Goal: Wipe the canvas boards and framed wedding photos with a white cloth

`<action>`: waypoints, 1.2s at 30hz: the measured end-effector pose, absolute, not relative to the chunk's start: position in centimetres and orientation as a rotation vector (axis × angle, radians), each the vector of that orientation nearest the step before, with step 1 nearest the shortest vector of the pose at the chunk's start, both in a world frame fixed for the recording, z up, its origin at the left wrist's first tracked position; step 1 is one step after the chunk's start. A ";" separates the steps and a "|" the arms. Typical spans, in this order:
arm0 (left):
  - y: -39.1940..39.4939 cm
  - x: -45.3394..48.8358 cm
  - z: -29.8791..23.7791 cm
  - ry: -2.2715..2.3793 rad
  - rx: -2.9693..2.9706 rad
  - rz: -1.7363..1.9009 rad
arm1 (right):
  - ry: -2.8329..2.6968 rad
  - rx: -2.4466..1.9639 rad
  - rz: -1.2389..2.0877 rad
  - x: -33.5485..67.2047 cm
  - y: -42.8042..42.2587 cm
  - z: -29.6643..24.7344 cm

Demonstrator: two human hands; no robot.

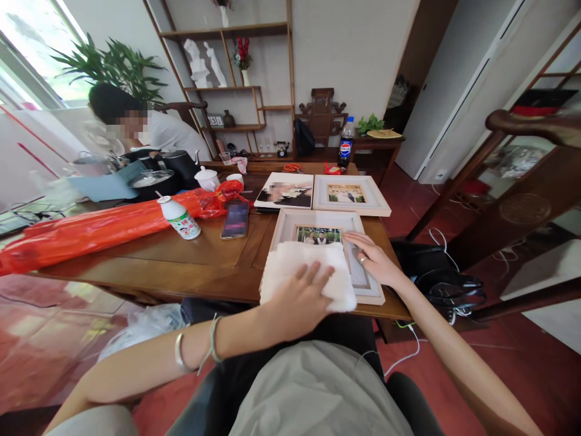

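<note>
A white cloth (284, 266) covers the lower left part of a white picture frame (376, 293) at the table's front edge. My left hand (295, 300) lies flat on the cloth, its fingers spread and slightly blurred. On the frame's right side rests my right hand (370, 257), fingers stretched out over the glass and border. The upper part of a small photo (320, 235) of people shows above the cloth. Behind stand a second white frame (379, 197) with a gold-edged picture and, to its left, a large photo print (290, 189), both lying flat.
On the wooden table (227, 266) are a phone (235, 219), a white bottle (179, 218), a long red plastic-wrapped bundle (113, 227), orange scissors (293, 168) and a cola bottle (346, 142). Another person (167, 130) sits at the far left. A wooden chair (508, 206) stands at right.
</note>
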State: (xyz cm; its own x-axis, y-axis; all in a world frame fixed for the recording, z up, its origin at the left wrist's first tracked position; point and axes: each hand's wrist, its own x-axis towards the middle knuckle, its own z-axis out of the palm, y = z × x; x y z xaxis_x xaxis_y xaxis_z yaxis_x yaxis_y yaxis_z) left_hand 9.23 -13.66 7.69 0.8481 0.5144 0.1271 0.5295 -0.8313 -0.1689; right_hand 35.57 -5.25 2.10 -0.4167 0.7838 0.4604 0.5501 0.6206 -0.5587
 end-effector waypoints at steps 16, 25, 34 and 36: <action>-2.0 11.9 6.3 -1.082 -2.554 -0.202 | -2.145 -0.989 0.404 35.7 -5.1 2.1; -7.1 13.6 8.6 -0.809 -2.676 0.077 | -2.116 -0.991 0.423 35.7 -5.1 2.2; -15.6 16.2 11.8 -0.592 -2.751 0.103 | -2.093 -1.043 0.471 35.4 -5.3 2.6; -15.4 16.6 11.7 -0.601 -2.752 0.143 | -2.085 -1.034 0.464 35.4 -5.3 2.5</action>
State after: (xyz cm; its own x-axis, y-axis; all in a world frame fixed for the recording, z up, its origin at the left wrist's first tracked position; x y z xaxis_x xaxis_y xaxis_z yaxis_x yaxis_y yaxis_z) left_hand 16.57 -15.36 11.72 0.9065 0.4212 -0.0291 0.3893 -0.8605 -0.3285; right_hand 35.43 -5.26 2.46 -0.3927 0.7939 0.4642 0.5223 0.6080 -0.5980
